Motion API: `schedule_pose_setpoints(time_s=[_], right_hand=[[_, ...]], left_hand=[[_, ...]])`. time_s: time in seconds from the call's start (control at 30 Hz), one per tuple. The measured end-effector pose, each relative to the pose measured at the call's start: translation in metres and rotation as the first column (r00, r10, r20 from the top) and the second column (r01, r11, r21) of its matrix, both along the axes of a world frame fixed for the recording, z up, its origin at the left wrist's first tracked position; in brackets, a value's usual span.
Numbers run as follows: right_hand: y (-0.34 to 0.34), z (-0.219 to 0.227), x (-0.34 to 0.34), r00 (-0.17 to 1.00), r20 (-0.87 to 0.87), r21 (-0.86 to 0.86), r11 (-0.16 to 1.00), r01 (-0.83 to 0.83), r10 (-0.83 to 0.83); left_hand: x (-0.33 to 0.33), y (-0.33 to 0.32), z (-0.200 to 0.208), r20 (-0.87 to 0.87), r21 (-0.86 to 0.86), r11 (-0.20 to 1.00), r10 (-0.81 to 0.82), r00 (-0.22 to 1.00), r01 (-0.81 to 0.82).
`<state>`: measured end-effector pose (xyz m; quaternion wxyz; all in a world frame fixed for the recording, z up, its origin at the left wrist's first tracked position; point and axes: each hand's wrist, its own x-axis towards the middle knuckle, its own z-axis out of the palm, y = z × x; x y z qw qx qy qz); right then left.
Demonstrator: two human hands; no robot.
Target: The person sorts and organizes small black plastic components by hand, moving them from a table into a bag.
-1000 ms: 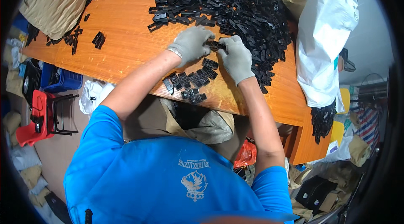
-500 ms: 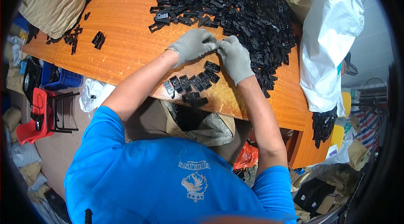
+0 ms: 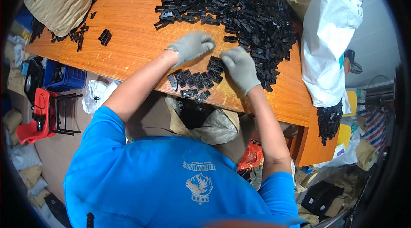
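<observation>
My left hand point(image 3: 193, 48), in a grey glove, hovers over the table with its fingers curled; whatever they may hold is hidden. To its right my gloved right hand point(image 3: 242, 68) has bent fingers close to the end of a black plastic part point(image 3: 215, 64). Whether they touch it I cannot tell. Below the hands, several similar small, hollow black parts point(image 3: 198, 81) stand side by side in a slanting row. At the row's left end sits a part with a grey face point(image 3: 173, 82). Two more parts point(image 3: 189, 93) lie along the near edge.
A large heap of black parts point(image 3: 257, 18) covers the far right of the table point(image 3: 137, 26). A white sack point(image 3: 329, 39) stands at the right edge, a brown bag point(image 3: 60, 1) at the far left. An open sack point(image 3: 218, 127) hangs below the near edge. A red chair point(image 3: 40, 114) stands left.
My hands, together before, are now apart; the right one came down toward the row. A further part appears at the row's upper right. The two nearest parts have shifted apart.
</observation>
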<state>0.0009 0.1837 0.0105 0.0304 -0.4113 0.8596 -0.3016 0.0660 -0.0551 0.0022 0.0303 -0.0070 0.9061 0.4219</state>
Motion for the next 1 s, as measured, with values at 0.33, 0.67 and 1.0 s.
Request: schedule_pose_setpoints(time_s=[0.33,0.67,1.0], right_hand=[[-0.045,-0.004,-0.048,0.921,-0.375,0.283,0.934,0.22,-0.104],[-0.031,0.001,-0.019,0.952,-0.275,0.324,0.919,0.225,-0.136],[-0.004,-0.001,-0.015,0.97,-0.142,0.206,0.952,0.225,-0.199]], left_hand=[[-0.069,-0.001,0.015,-0.23,-0.651,0.709,0.155,0.961,-0.27],[-0.042,0.015,0.024,-0.11,-0.651,0.739,0.132,0.985,-0.172],[-0.009,0.028,0.017,-0.283,-0.337,0.923,0.087,0.955,-0.184]])
